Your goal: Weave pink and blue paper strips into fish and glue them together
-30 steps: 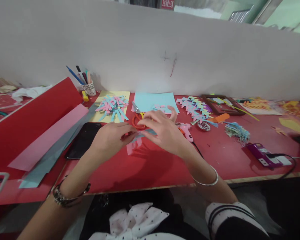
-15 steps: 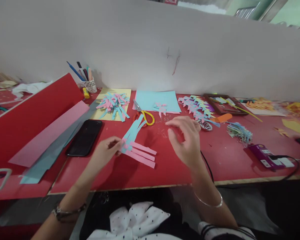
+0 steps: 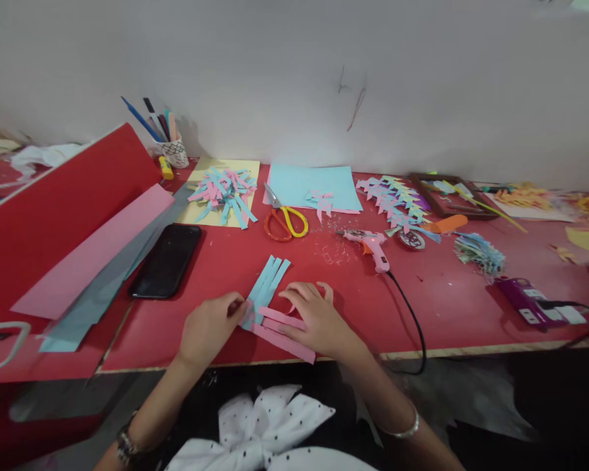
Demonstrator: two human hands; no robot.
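My left hand [image 3: 211,325] pinches the woven corner where blue paper strips [image 3: 269,281] cross pink paper strips [image 3: 285,340], low over the front of the red table. The blue strips point away from me, the pink ones to the right. My right hand [image 3: 314,320] is closed on the pink strips, its thumb and fingers around one of them; part of that strip is hidden. Beyond the right hand lies a pink glue gun [image 3: 370,245] with its cord trailing to the front edge. Scissors [image 3: 285,221] with red and yellow handles rest behind the blue strips.
A black phone [image 3: 167,261] lies left of my hands, beside a long pink paper strip [image 3: 98,252]. At the back are a pile of cut strips [image 3: 226,193], blue sheets [image 3: 319,180] and a pen cup [image 3: 174,154]. A purple power strip [image 3: 527,301] sits right.
My right hand has come down and left from above the table onto the pink strips, uncovering the glue gun. My left hand and the woven strips have moved lower, nearer the front edge.
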